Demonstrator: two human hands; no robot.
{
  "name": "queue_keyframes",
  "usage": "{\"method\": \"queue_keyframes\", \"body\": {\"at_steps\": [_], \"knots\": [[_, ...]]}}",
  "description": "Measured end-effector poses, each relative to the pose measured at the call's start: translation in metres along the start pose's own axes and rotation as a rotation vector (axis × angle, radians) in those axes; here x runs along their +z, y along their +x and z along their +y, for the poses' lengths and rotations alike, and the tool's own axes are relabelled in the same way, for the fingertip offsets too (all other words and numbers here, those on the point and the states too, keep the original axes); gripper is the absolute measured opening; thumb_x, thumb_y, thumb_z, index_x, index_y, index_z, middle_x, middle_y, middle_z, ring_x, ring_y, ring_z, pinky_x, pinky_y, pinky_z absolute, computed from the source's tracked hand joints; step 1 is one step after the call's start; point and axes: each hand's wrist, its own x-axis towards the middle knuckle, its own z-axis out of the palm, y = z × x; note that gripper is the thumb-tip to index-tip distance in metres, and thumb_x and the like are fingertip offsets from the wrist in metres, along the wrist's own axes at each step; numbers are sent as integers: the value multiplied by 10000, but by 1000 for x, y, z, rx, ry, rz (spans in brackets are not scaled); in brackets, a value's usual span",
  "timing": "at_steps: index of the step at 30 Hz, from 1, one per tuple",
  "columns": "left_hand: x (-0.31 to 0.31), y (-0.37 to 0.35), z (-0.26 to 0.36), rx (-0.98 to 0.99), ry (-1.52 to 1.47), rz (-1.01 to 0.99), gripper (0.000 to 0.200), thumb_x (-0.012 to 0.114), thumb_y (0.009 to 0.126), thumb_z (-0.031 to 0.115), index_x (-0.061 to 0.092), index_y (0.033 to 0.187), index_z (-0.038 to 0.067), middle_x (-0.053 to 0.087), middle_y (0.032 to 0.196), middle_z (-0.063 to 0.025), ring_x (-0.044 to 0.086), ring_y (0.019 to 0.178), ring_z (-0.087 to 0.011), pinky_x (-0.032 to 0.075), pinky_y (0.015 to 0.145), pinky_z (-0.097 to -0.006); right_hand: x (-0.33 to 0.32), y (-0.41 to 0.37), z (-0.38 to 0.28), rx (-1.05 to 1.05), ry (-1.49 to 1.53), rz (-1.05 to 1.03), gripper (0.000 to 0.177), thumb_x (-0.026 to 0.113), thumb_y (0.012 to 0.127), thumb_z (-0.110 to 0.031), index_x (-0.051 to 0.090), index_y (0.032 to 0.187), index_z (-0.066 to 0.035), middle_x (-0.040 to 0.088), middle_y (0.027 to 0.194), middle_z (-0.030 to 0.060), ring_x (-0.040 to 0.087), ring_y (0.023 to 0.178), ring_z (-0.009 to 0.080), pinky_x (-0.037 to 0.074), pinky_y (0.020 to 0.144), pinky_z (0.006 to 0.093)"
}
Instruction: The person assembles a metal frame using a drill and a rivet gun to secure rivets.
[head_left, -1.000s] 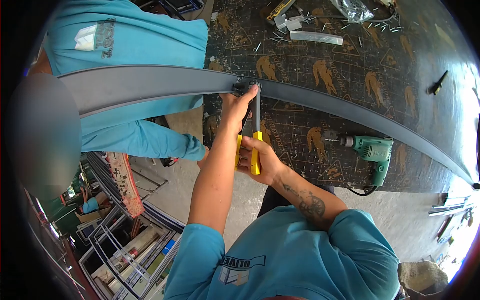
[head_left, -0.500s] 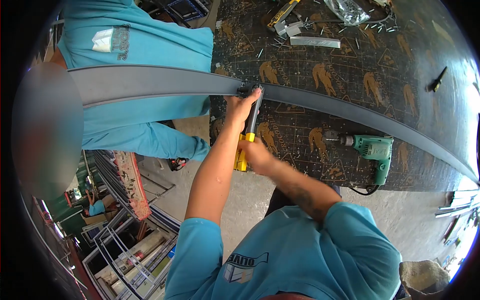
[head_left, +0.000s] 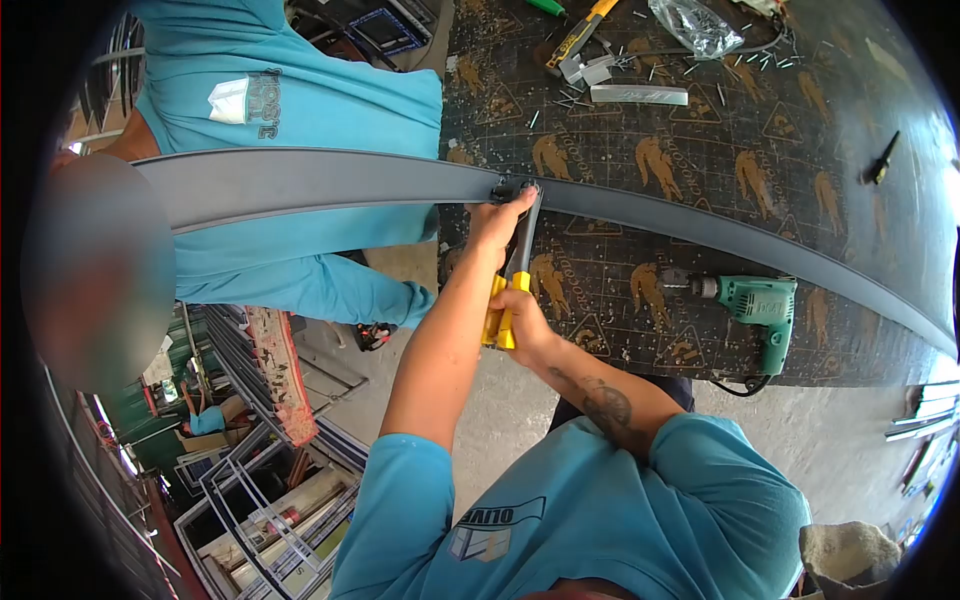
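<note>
A long grey metal profile [head_left: 330,178] runs across the view, over the table's near part and out to the left. At a dark notch in it, a hand riveter [head_left: 528,235] with yellow handles and dark grey arms has its head against the profile. My left hand [head_left: 496,222] closes around the riveter's head end, thumb up beside the profile; some of its fingers are hidden. Lower down, my right hand [head_left: 524,322] wraps around the yellow handles, which lie close together. A green corded drill [head_left: 755,310] rests on the table to the right.
The dark printed table [head_left: 600,250] carries scattered rivets, a plastic bag [head_left: 695,28], a silver strip [head_left: 640,95], a yellow-handled tool [head_left: 582,35] and a small black tool [head_left: 885,158]. A co-worker in a blue shirt [head_left: 330,110] stands left, behind the profile. Metal frames [head_left: 250,520] lie lower left.
My right hand has closed the yellow handles nearer together and is no longer blurred. The whole view has shifted slightly; my left hand stays at the same place on the profile.
</note>
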Motion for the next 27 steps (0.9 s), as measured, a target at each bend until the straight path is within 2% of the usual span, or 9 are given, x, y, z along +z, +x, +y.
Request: {"method": "queue_keyframes", "body": {"at_steps": [4, 7, 8, 11, 14, 17, 18, 21, 27], "knots": [[4, -27, 27, -69, -32, -33, 533, 799, 752, 319, 521, 1096, 22, 598, 958, -103, 591, 659, -173, 507, 504, -288, 0, 12, 3, -66, -70, 166, 243, 547, 792, -145, 576, 1003, -28, 656, 899, 96, 640, 781, 238, 519, 706, 392], [9, -25, 21, 132, 43, 119, 439, 780, 771, 339, 556, 1002, 40, 609, 869, -80, 576, 579, -157, 474, 451, -276, 3, -21, -71, 117, -757, 107, 375, 642, 807, -196, 571, 1083, 47, 666, 951, 160, 669, 755, 271, 544, 680, 371], [1, -26, 29, -80, -10, -122, 380, 757, 791, 356, 573, 946, 62, 610, 771, -47, 556, 502, -145, 439, 420, -272, -3, -36, -98, 133, -681, 12, 409, 608, 823, -180, 556, 1147, 63, 663, 1022, 208, 690, 776, 279, 556, 693, 340], [6, -27, 25, -93, -12, -13, 329, 736, 811, 359, 587, 904, 81, 601, 699, -21, 536, 452, -136, 409, 400, -264, -19, -63, -133, 67, -611, 48, 532, 576, 854, -167, 438, 1307, 76, 636, 1097, 220, 684, 816, 278, 568, 623, 313], [7, -23, 24, -65, -29, -4, 531, 781, 768, 319, 435, 1077, 60, 609, 812, -68, 576, 532, -148, 432, 398, -269, -10, -43, -86, 177, -321, -35, 558, 517, 903, -216, 343, 1384, 7, 508, 1298, 227, 626, 987, 364, 535, 829, 471], [10, -9, 5, 11, -30, 68, 762, 810, 737, 280, 284, 1228, 30, 618, 884, -102, 595, 589, -160, 473, 417, -295, -15, -14, -26, 114, 33, -13, 433, 554, 829, -230, 502, 1216, -43, 581, 1173, 173, 635, 932, 306, 516, 809, 485], [11, 31, -33, 188, 17, 224, 686, 805, 745, 306, 373, 1191, 13, 618, 863, -98, 599, 591, -168, 468, 414, -301, -13, -4, -16, 25, 16, -35, 405, 550, 797, -213, 521, 1163, -41, 607, 1093, 162, 638, 879, 293, 518, 784, 467], [6, -18, 18, -121, -63, -59, 419, 787, 762, 376, 628, 887, 9, 602, 750, -85, 594, 538, -182, 502, 456, -301, -4, 12, -1, -65, -124, 261, 249, 515, 741, -144, 542, 959, -26, 616, 831, 126, 624, 719, 270, 519, 685, 409], [8, -20, 11, 152, -42, 134, 463, 787, 759, 361, 587, 1014, 30, 608, 811, -68, 596, 596, -166, 497, 483, -298, -7, -23, -73, 99, -646, 55, 369, 678, 782, -156, 563, 1068, 47, 655, 918, 144, 657, 738, 261, 552, 710, 374]]}}
